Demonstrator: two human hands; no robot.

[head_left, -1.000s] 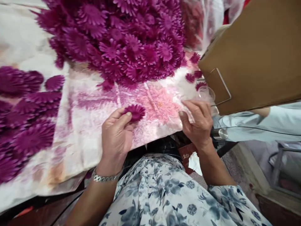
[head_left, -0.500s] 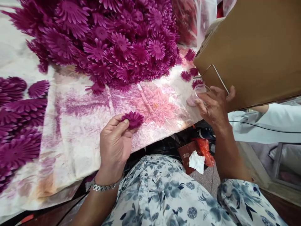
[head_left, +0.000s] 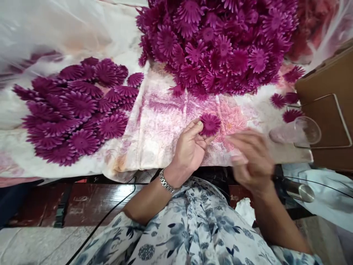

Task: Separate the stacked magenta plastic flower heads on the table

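Note:
Between the thumb and fingers of my left hand [head_left: 190, 149] is a purple artificial flower head [head_left: 210, 124], its flat face turned up. My right hand [head_left: 252, 158] hovers just right of it, over the cloth's front edge. Motion blurs those fingers, so whether anything is in them cannot be made out. Farther right, a clear plastic cup [head_left: 307, 130] lies tilted beside a bent wire frame [head_left: 343, 121]. A big heap of purple flower heads [head_left: 220, 48] rises behind my hands. To the left a lower pile of similar flower heads [head_left: 79, 106] is spread out.
A patterned cloth [head_left: 165, 147] covers the table. At the right stands a cardboard box [head_left: 328, 84], with several loose flower heads near it. Plastic sheeting [head_left: 55, 25] lies at the back left. A metal cylinder [head_left: 305, 193] is below the table's right edge.
My right hand has come away from the plastic cup and moved left towards the flower head in my left hand. The view has swung left, showing more of the left pile.

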